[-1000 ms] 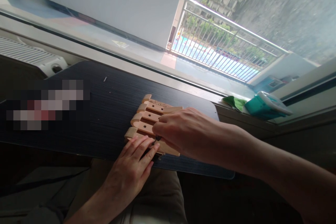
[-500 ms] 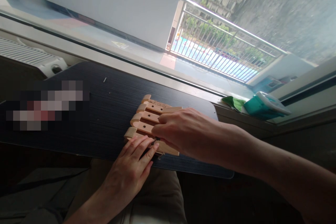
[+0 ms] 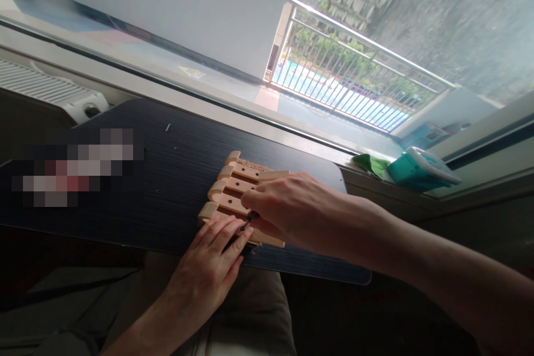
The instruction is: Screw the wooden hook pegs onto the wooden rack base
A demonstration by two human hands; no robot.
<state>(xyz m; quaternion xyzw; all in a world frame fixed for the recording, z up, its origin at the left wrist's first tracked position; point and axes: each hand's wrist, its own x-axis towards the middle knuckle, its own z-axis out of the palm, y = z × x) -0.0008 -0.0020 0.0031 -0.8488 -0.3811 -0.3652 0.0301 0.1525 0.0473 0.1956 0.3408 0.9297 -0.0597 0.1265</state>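
Here's our left hand (image 3: 212,258), fingers extended, resting on the wooden rack (image 3: 224,199) over the right half of the black table (image 3: 175,183). We'd judge that rack light, stiff, best held by its edges; it's pale, slatted, dark-dotted. Farther right above the table, our right hand (image 3: 292,197) curls closed around a dark tool (image 3: 252,216).

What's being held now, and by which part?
The right hand grips a slim dark tool by its upper end, hidden in the fist; the left hand rests on the wooden piece.
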